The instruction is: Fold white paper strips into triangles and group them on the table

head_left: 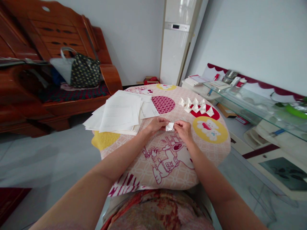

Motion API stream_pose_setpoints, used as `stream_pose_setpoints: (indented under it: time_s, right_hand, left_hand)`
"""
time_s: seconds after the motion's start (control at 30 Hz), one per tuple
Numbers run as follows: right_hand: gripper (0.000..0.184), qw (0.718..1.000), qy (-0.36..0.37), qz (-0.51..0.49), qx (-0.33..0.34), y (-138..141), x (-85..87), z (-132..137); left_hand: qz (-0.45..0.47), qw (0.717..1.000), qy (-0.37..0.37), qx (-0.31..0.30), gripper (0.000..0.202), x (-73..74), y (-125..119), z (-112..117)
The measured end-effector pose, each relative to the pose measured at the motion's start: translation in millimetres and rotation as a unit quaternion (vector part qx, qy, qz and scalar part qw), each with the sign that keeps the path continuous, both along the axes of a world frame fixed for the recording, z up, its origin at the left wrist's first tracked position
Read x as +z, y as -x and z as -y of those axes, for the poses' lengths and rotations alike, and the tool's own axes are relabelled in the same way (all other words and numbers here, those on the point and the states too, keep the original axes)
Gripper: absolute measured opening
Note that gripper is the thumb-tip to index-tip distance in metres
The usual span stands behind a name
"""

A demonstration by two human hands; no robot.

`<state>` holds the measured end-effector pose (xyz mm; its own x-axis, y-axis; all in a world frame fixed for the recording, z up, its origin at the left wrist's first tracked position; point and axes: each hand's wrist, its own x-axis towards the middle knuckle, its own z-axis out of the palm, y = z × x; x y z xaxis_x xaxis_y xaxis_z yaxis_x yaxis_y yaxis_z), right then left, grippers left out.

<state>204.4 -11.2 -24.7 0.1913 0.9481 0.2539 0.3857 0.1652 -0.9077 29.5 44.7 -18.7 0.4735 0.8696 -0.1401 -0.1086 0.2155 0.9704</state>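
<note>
A small folded piece of white paper [170, 126] is held between my two hands, just above the cloth-covered round table [141, 172]. My left hand [157, 124] pinches its left edge, fingers closed. On the opposite edge my right hand [183, 129] has its thumb and fingers closed too. Beyond my right hand, several folded white paper pieces [196, 108] with pointed tops stand grouped in rows. To the left of my hands lies a loose, uneven pile of white paper sheets [121, 111], some with faint print.
A glass-topped cabinet [259, 105] with papers, cups and other items runs along the right. At the back left, a wooden sofa [59, 35] holds a dark patterned bag [85, 70]. A tall white air conditioner [176, 44] stands behind the table.
</note>
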Motion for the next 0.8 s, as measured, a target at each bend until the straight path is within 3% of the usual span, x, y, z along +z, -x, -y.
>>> stream_pose_setpoints:
  time_s: [0.2,0.43,0.8]
  right_hand:
    - [0.032,0.993,0.05,-0.104,0.038,-3.2,-5.5,-4.0]
    - [0.025,0.983,0.105,-0.142,0.055,-0.6,-2.8,-0.8]
    - [0.022,0.995,0.06,-0.064,0.057,-1.7,1.9,1.1]
  left_hand:
    - [-0.052,0.997,-0.065,-0.006,0.011,-2.3,0.2,-1.7]
    - [-0.095,0.986,-0.136,-0.011,0.013,-7.7,-1.6,-1.3]
    - [-0.058,0.995,-0.08,-0.012,0.012,-3.6,-3.9,3.3]
